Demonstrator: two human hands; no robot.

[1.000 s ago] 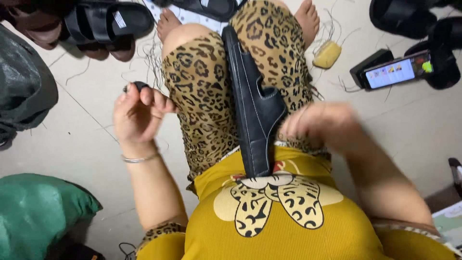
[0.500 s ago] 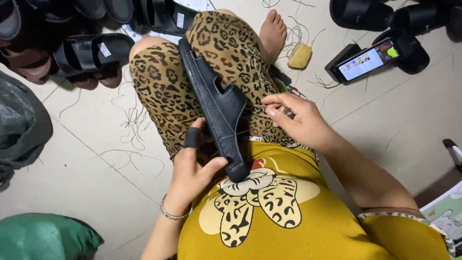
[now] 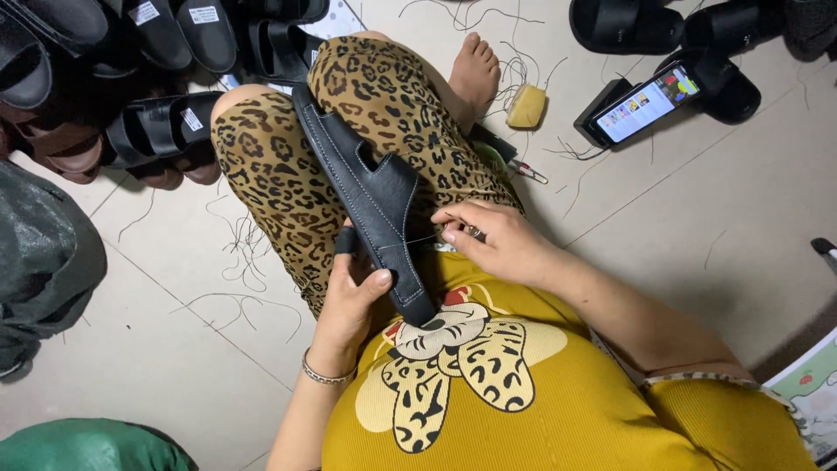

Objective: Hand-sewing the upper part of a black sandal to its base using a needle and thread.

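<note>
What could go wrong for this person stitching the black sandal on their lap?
The right hand pinches something thin at the taut pale thread, close to the left hand bracing the black leather sandal; a slip might prick the thumb. The sandal rests only between the leopard-print knees, so it could shift mid-pull. Loose thread scraps on the tiled floor might tangle with the working thread.
</note>
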